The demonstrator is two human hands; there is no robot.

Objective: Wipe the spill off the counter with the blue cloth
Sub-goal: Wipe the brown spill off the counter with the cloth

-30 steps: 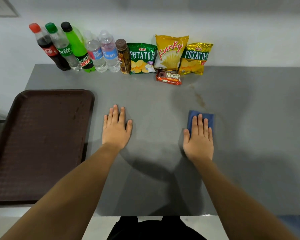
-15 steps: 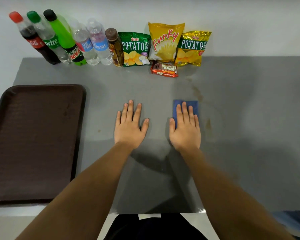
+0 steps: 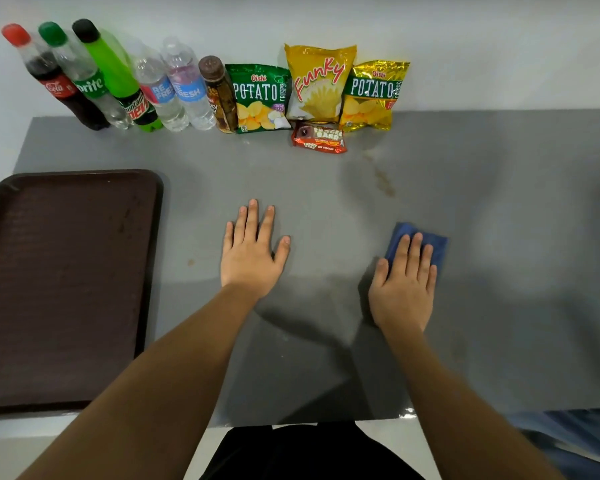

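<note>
A folded blue cloth (image 3: 433,242) lies flat on the grey counter (image 3: 499,209). My right hand (image 3: 404,289) presses on it palm down, covering its near half. A brownish spill streak (image 3: 383,180) marks the counter beyond the cloth, a short way to its left. My left hand (image 3: 252,249) rests flat on the bare counter, fingers spread, holding nothing. A small brown spot (image 3: 190,261) sits left of that hand.
A dark brown tray (image 3: 66,278) lies at the left. Along the back wall stand several drink bottles (image 3: 118,84) and three snack bags (image 3: 319,84), with a red snack bar (image 3: 319,138) in front. The counter's near edge (image 3: 291,422) runs below my arms.
My right hand has slid the blue cloth to the right, away from my left hand. The left hand stays flat in about the same place.
</note>
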